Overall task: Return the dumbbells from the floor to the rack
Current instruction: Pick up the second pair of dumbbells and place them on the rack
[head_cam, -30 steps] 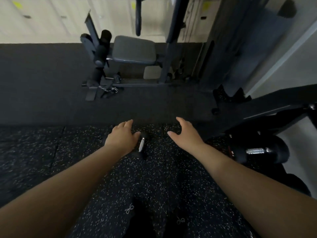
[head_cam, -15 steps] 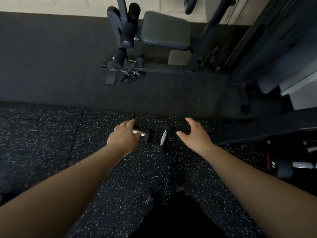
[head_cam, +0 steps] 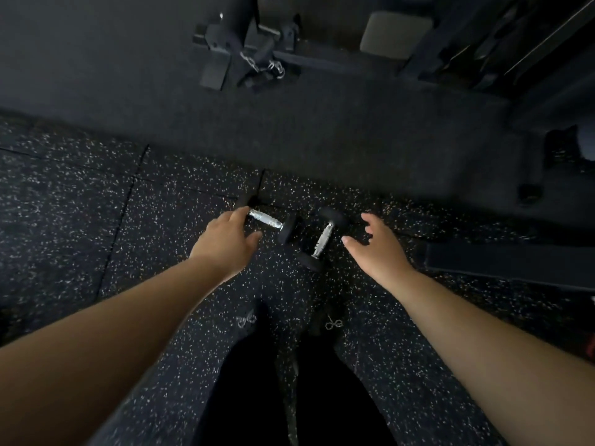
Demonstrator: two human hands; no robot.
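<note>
Black rubber floor (head_cam: 80, 220), flecked with white, fills most of the head view, with plain dark matting beyond it. At the top edge stands the base of a weight machine (head_cam: 273, 56), a chain and clip (head_cam: 260, 67) hanging at its foot; a dark bench frame (head_cam: 508, 262) lies at right. 2 bare forearms reach down over dark legs. The left hand (head_cam: 225, 243) is spread open, fingertips at the handle of the left dumbbell (head_cam: 273, 222), hiding its far end. The right hand (head_cam: 376, 249) is open too, holding nothing, just beside the right dumbbell (head_cam: 323, 239). Both dumbbells lie on the floor, nearly touching, between the hands.
</note>
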